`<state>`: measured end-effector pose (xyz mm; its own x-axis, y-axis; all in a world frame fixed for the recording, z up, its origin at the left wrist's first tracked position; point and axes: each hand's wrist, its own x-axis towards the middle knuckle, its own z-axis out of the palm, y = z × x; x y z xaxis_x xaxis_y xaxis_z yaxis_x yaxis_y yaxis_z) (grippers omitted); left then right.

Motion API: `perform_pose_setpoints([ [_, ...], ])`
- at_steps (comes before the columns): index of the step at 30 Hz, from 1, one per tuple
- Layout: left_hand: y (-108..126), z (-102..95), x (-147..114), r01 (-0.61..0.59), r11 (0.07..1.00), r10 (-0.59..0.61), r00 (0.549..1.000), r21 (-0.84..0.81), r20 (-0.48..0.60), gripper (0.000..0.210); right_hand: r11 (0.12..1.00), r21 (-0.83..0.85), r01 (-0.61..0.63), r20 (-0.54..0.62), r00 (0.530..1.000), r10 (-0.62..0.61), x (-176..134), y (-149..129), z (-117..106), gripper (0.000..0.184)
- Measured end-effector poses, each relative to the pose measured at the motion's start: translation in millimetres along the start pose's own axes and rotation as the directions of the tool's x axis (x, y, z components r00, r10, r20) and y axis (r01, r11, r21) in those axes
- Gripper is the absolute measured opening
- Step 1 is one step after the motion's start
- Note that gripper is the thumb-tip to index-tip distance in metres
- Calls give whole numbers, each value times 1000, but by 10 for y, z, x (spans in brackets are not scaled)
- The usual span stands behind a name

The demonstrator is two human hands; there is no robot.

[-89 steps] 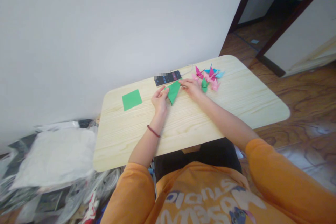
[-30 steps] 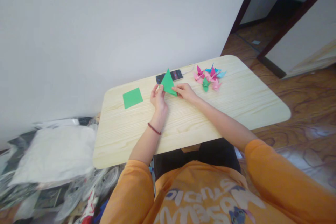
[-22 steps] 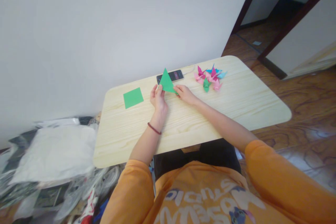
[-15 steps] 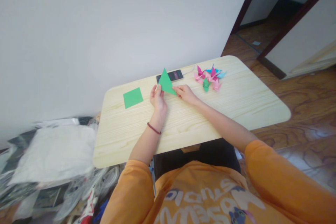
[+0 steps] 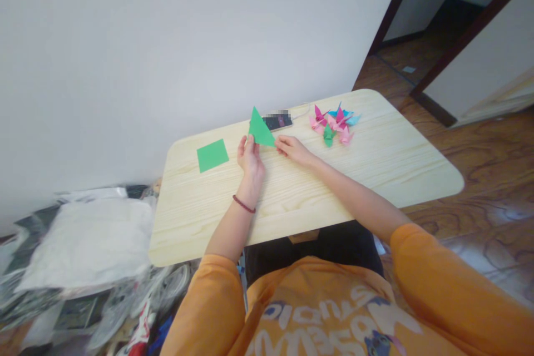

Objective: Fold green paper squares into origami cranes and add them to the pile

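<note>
A green sheet of paper folded into a triangle (image 5: 261,130) is held up over the table, its point toward the wall. My left hand (image 5: 251,160) pinches its lower left edge, thumb in front. At the lower right corner, the fingers of my right hand (image 5: 292,149) are closed on the paper. A flat square of green paper (image 5: 212,156) lies on the table to the left of my hands. Behind the folded sheet is a phone (image 5: 278,121), partly covered by it.
Several paper cranes (image 5: 334,124) in pink, blue and green stand together at the right on the wooden table (image 5: 200,217). A white cable (image 5: 302,113) runs from the phone. White bags (image 5: 87,239) and other items are piled left of the table, and a wall rises behind.
The folded green paper has shifted slightly left and tilted, uncovering a different part of the phone. Both hands keep their hold on it.
</note>
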<state>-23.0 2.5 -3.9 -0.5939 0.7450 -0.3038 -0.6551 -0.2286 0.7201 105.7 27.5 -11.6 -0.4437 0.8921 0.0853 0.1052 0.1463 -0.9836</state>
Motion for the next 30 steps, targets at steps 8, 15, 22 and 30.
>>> perform_pose_setpoints([
  [8, 0, -23, -18, 24, 990, -38, 995, 142, 96, 23, 994, -106, -33, -275, 961, 3, 40, 62, -230, 45],
  [15, -22, -28, -53, -23, 974, -13, 988, 226, 156, 29, 942, -263, 209, -284, 916, -282, -4, -8, -210, 40],
  [22, -29, -30, -40, -50, 961, -8, 978, 271, 210, 35, 977, -86, 196, -163, 964, -208, -22, -11, -109, 50],
  [30, 7, -14, -79, -21, 969, -57, 951, 247, 303, 37, 979, 198, 53, -93, 995, -35, 8, 10, -112, 59],
])
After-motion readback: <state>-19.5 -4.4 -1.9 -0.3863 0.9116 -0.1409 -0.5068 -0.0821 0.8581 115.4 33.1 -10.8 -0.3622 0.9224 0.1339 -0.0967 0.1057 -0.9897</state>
